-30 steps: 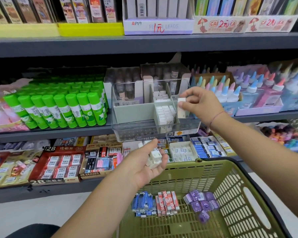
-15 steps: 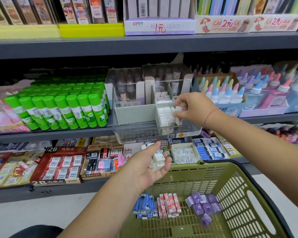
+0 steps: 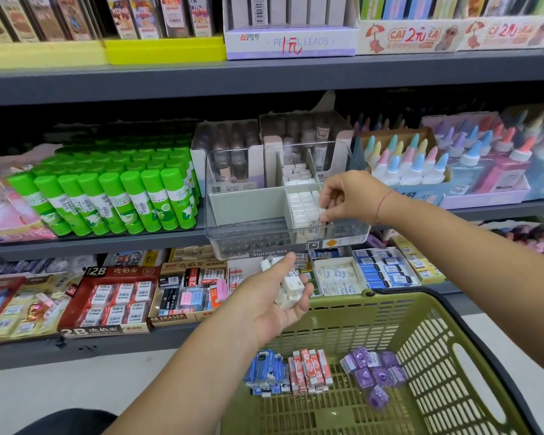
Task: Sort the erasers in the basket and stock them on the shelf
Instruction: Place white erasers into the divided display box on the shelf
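Note:
My left hand [image 3: 274, 296] is cupped palm up above the basket rim and holds several white erasers [image 3: 291, 285]. My right hand [image 3: 349, 197] reaches into the clear storage box [image 3: 248, 240] on the middle shelf and pinches a white eraser [image 3: 322, 213] at the right end of the rows of white erasers [image 3: 303, 207] standing there. The green basket [image 3: 427, 334] sits low at the right. On its floor lie blue erasers [image 3: 264, 372], red-and-white erasers [image 3: 310, 370] and purple erasers [image 3: 374, 372].
Green glue sticks [image 3: 107, 199] fill the middle shelf left of the box; glue bottles [image 3: 421, 164] stand to its right. The lower shelf holds a 2B eraser box [image 3: 107, 299], a 4B eraser box [image 3: 186, 293] and blue eraser trays [image 3: 387, 271].
My right hand has moved down from above the box into its right compartment, setting the white eraser among the rows. My left hand has stayed roughly in place with its erasers.

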Motion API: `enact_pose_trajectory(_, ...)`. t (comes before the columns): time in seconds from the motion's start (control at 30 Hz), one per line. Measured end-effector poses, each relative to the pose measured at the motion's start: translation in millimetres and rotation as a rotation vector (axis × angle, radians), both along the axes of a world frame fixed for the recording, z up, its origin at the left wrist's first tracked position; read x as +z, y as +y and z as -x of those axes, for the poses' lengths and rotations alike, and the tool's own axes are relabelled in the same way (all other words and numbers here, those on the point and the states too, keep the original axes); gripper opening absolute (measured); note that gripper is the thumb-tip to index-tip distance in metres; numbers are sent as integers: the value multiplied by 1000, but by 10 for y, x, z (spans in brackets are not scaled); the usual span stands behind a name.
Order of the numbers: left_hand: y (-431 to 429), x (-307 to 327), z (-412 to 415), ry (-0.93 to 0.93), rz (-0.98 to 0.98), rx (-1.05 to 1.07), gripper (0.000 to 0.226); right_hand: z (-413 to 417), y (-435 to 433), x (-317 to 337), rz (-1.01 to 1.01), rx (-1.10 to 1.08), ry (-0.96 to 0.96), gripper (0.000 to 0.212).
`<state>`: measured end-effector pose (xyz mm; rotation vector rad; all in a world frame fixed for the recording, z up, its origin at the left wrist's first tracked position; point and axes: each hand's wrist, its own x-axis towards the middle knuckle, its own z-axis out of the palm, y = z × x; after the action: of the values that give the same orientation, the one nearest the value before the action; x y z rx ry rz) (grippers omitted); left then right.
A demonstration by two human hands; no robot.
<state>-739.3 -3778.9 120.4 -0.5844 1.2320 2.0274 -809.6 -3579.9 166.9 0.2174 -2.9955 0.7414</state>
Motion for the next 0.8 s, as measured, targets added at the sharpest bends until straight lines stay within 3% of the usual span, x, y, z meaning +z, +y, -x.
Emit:
enact_pose_trajectory(0.3, 8, 17, -2, 58, -1, -8, 36, -153, 56, 4, 14, -10, 69, 9)
enact_pose_trajectory(0.4, 27, 32, 0, 102, -2, -40, 34, -419, -160, -12, 224, 33, 95, 11)
enact_pose_trajectory(0.5, 48, 48, -12, 152, -2, -99, 32, -657, -408, -103, 358, 238, -178, 26)
enact_pose_trajectory(0.57, 54, 57, -35, 175, 3, -141, 35, -705, -465, -165, 392, 280, -255, 34)
enact_pose_trajectory(0.7, 38, 57, -51, 213, 30, -150, 49, -720, -425, -233, 590, 208, -276, 24)
enact_pose_trajectory(0.8, 11, 71, -23, 191, 5, -101, 41, -676, -318, -154, 721, 128, -232, 15)
